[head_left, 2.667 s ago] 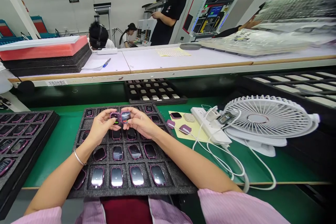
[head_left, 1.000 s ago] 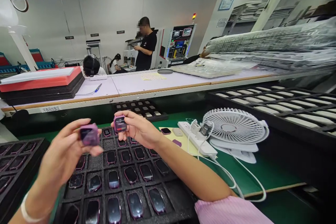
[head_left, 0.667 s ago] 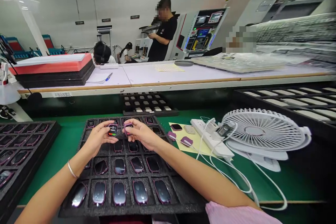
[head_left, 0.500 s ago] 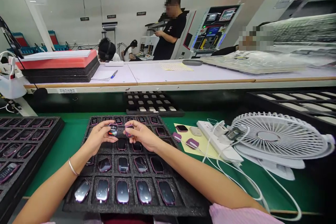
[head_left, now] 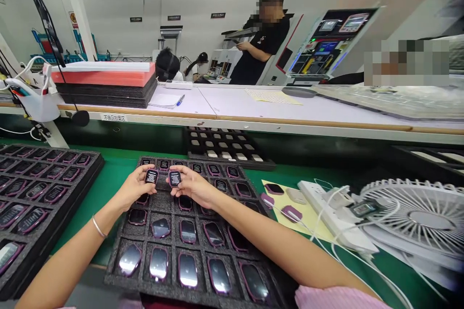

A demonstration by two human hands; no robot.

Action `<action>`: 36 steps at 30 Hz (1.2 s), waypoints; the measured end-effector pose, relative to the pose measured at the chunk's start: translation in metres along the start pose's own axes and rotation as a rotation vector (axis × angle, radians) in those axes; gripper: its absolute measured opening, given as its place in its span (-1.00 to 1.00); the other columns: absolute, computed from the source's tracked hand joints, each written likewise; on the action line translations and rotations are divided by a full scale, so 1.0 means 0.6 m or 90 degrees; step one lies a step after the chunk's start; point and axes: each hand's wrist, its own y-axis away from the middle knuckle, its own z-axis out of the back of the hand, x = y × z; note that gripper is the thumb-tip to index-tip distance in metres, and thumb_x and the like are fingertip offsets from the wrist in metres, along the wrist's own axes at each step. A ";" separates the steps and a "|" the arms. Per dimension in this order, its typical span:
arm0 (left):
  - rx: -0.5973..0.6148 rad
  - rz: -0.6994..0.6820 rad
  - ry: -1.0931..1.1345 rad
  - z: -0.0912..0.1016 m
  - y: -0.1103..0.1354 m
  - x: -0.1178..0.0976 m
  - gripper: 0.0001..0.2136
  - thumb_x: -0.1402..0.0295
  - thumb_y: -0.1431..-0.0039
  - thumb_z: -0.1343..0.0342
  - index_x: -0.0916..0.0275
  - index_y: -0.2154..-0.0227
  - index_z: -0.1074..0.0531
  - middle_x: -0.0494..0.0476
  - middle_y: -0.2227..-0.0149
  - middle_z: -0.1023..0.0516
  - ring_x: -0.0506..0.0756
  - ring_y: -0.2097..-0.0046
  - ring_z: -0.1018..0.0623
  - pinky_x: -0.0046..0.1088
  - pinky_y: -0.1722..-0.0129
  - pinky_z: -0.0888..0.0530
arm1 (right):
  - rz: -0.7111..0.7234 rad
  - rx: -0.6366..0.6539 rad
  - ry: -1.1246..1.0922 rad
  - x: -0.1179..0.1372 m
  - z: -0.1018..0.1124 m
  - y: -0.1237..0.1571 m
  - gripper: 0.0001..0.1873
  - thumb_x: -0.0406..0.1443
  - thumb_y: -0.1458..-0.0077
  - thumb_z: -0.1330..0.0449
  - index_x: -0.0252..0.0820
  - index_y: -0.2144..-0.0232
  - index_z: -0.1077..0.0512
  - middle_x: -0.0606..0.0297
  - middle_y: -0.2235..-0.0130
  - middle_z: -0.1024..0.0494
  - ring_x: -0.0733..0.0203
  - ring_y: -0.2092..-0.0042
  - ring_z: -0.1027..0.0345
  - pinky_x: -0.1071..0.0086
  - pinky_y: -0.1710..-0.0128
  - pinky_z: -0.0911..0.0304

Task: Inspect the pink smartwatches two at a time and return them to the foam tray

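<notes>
My left hand (head_left: 137, 187) grips a smartwatch body (head_left: 151, 176) by its edge between thumb and fingers, its dark screen lit with white text. Close beside it, my right hand (head_left: 194, 186) pinches a second smartwatch body (head_left: 174, 178), also showing white text, its screen facing me. Both are held above a black foam tray (head_left: 174, 241) divided into compartments. Many purple-rimmed watch bodies lie in it, such as a dark-screened watch (head_left: 188, 270) in the front row. Some in the far rows show lit text; my hands and right forearm hide part of the tray.
Another filled foam tray (head_left: 96, 174) stands at the left. To the right are a yellow sheet (head_left: 268, 186) with watch bodies, a white power strip (head_left: 337, 217), cables and a white fan (head_left: 427, 217). A shelf edge (head_left: 253, 124) crosses ahead; people work beyond it.
My view has turned left, so the scene sits further right. The watch in my right hand has turned its lit screen toward me; the left one's screen now shows white text instead of colours.
</notes>
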 end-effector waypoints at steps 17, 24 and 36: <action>-0.008 -0.145 -0.645 0.099 -0.061 0.059 -0.33 0.16 -0.09 -0.15 0.29 -0.26 -0.24 0.28 0.12 -0.42 0.31 0.02 -0.35 -0.05 -0.09 -0.27 | 0.158 -0.060 0.864 0.003 -0.008 -0.077 -0.49 -0.25 0.04 -0.40 -0.26 0.01 -0.47 -0.01 -0.02 -0.33 -0.22 -0.09 -0.22 -0.07 -0.05 -0.09; 0.128 -0.230 -0.719 0.008 -0.067 -0.026 -0.53 0.12 -0.21 -0.06 0.22 -0.13 -0.40 0.24 0.12 -0.44 0.27 -0.01 -0.40 -0.17 -0.08 -0.32 | 0.207 -0.207 0.959 0.141 0.090 0.029 -0.78 -0.26 -0.24 -0.14 -0.22 0.13 -0.51 0.14 0.16 -0.46 0.11 0.17 -0.39 0.26 0.12 -0.22; 0.089 -0.100 -0.937 -0.033 -0.021 -0.041 -0.76 0.27 -0.24 0.00 0.33 0.26 -0.46 0.35 0.24 -0.52 0.31 0.14 -0.52 -0.18 0.12 -0.41 | -0.031 -0.090 1.139 0.044 0.102 0.052 -0.68 -0.13 -0.21 -0.22 -0.26 0.13 -0.50 -0.07 0.04 -0.46 -0.17 -0.03 -0.31 0.12 0.04 -0.15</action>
